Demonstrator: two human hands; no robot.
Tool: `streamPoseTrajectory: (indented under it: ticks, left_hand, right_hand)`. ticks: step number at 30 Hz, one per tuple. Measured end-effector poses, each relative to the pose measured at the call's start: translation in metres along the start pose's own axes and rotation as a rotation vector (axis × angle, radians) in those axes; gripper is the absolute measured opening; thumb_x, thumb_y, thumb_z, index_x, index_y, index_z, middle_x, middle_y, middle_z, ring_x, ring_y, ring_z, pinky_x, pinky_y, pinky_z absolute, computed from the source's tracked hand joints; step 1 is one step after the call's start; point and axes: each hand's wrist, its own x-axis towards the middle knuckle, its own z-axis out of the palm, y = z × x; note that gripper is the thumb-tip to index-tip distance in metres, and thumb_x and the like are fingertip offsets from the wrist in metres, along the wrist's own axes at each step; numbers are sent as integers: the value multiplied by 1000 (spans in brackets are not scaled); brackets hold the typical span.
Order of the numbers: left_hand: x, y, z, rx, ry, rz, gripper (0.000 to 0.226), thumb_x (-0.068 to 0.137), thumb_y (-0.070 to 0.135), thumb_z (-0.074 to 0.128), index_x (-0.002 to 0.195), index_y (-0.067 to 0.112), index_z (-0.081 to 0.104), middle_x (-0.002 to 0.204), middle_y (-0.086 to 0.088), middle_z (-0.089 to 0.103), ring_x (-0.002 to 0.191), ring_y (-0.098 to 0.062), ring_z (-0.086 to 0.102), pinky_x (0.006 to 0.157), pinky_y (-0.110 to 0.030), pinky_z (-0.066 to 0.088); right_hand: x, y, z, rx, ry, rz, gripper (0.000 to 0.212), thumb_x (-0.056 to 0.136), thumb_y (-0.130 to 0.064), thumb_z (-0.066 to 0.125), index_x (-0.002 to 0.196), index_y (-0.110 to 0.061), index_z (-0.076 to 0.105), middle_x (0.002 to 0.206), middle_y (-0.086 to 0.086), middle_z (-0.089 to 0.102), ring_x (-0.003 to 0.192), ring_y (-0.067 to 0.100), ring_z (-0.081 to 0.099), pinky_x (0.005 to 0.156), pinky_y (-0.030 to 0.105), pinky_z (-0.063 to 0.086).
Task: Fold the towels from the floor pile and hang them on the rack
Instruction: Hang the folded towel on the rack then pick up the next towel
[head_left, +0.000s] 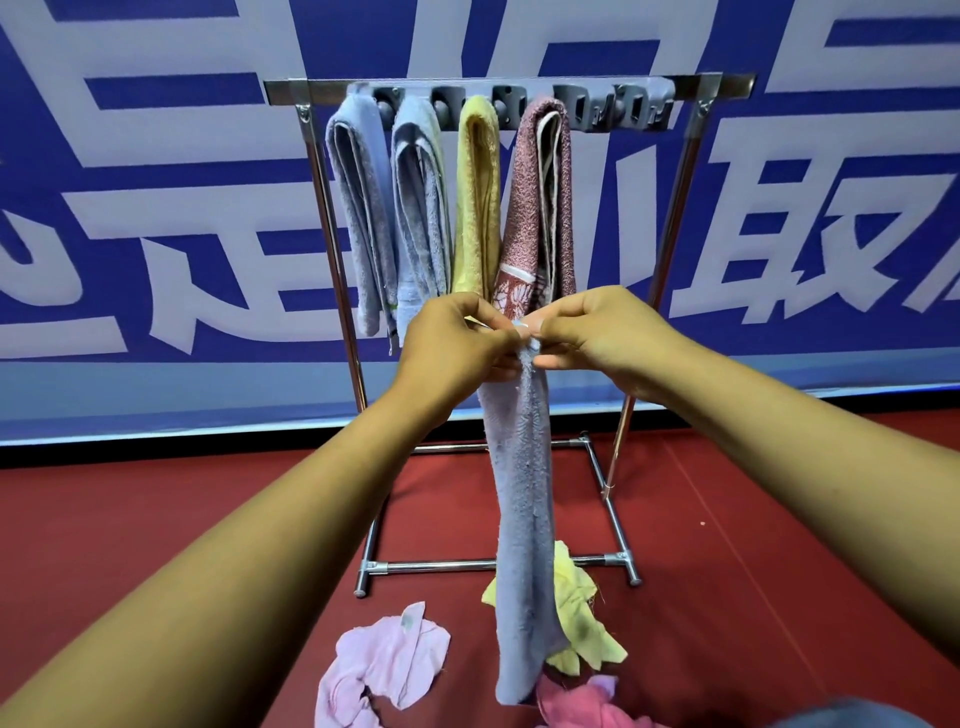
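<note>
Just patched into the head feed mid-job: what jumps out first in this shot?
Dead centre, both hands, left and right, pinch the top edge of a long grey-blue towel that hangs straight down. Behind them, four folded towels hang side by side on the metal rack: two grey-blue, one yellow, one dark red patterned. Pink and yellow towels lie crumpled on the red floor below.

Floor pile (467, 660) before rack (498, 91)

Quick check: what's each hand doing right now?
Left hand: pinching the top edge of the grey-blue towel.
Right hand: pinching the same towel's top edge.
</note>
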Motion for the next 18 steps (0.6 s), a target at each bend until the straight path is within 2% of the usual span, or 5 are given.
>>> streamPoseTrajectory:
  ticks: [3,5,9,13,18]
  left_hand:
    - [0,0,1,1,-2,-15,15,83,0,71,73,4,59,63,-16,65,48,-15,62,58,-31,60]
    - [0,0,0,8,-24,-22,14,85,0,68,74,5,61,63,-15,65,50,-16,62,61,-32,61]
    - [-1,0,-2,-19,-22,-34,14,86,-6,57,85,8,59,71,-20,66,62,-26,64,70,-39,60]
    - [0,3,-5,-20,-72,-27,24,86,-13,49,90,11,47,73,-19,63,68,-28,63,75,-43,58]
    - [-2,9,-6,11,-174,9,33,88,-15,44,89,16,34,81,-25,62,67,-24,57,70,-38,53]
  right_hand:
    - [1,3,2,-20,14,-15,12,90,0,58,90,0,70,92,21,66,80,21,64,69,22,59]
    - [1,5,3,-49,14,-8,13,91,-1,57,93,0,71,88,17,69,77,19,66,69,22,59]
    - [0,4,2,-36,-23,20,24,89,4,48,93,-3,70,68,5,68,63,9,64,68,22,57]
    - [-3,3,0,-99,-48,-44,15,82,2,66,94,-5,72,77,5,68,69,5,62,63,16,55]
    - [-2,7,-4,-152,30,-98,26,77,-3,75,102,-1,71,75,4,66,57,-4,59,54,7,44]
